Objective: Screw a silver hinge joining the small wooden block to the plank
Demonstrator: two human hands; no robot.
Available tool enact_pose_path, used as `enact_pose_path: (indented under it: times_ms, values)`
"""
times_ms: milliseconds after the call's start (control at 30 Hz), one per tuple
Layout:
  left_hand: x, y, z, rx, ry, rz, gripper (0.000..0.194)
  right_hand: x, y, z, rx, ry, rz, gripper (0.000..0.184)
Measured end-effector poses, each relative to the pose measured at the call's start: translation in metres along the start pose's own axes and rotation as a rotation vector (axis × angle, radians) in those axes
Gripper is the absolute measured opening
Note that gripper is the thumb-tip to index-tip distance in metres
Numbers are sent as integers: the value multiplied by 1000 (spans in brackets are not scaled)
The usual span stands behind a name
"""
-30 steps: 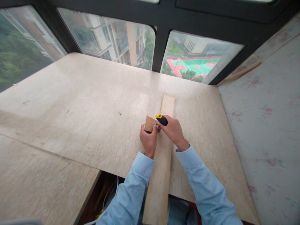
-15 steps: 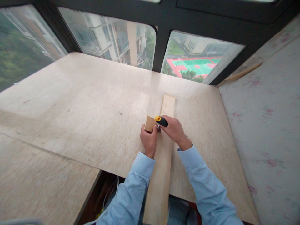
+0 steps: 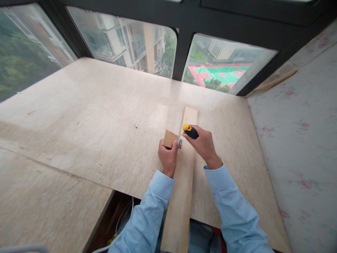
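Observation:
My left hand [image 3: 167, 157] is closed round a small brown wooden block [image 3: 169, 138], holding it at the left edge of a long pale wooden plank [image 3: 181, 189]. A small metal hinge [image 3: 179, 143] sits between block and plank. My right hand [image 3: 204, 144] is wrapped round a screwdriver [image 3: 190, 130] with a black and yellow handle. Its thin shaft points left and down toward the hinge, with the tip just above it. The plank runs away from me across the beige stone tabletop [image 3: 110, 140] and overhangs the near edge.
A tiny loose screw [image 3: 135, 125] lies on the tabletop left of the block. Dark-framed windows [image 3: 181, 45] border the far edge. A wall with faded floral paper [image 3: 302, 133] rises on the right. A gap with cables [image 3: 123, 218] opens below the near edge.
My right hand has drawn the screwdriver back to the right and slightly up, off the hinge, which now shows. My left hand and the block have stayed in place.

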State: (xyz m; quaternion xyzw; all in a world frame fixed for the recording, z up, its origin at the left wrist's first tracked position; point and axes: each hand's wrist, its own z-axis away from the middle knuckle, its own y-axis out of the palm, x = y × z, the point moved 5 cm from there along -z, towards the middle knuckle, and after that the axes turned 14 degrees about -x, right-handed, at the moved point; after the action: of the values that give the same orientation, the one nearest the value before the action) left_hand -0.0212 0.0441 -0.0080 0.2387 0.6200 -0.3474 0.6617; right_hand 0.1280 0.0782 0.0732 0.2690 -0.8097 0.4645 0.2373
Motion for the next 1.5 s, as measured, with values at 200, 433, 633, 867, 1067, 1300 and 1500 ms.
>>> enact_pose_path:
  times_ms: [200, 433, 633, 867, 1067, 1300, 1500]
  values:
    - [3, 0, 0, 1, -39, 72, 31, -12, -4, -4, -33, 115, 13, 22]
    - [0, -5, -3, -14, -133, 157, 36, -14, 0, -2, -6, 142, 22, 22]
    - [-1, -16, -11, 158, -224, 159, 30, -16, 6, 1, 2, 131, -11, 26]
    - [2, -42, -29, 269, -249, 123, 29, -8, 12, 4, 35, 137, -28, 30]
    - [-3, -67, -47, 163, -250, 93, 30, 5, 21, 8, 88, 212, -65, 31]
    - [-6, -96, -75, 18, -236, 150, 35, 24, 45, -6, 98, 186, -3, 25]
    - [-6, -126, -93, -102, -218, 70, 47, 52, 89, -28, 284, 93, 167, 19]
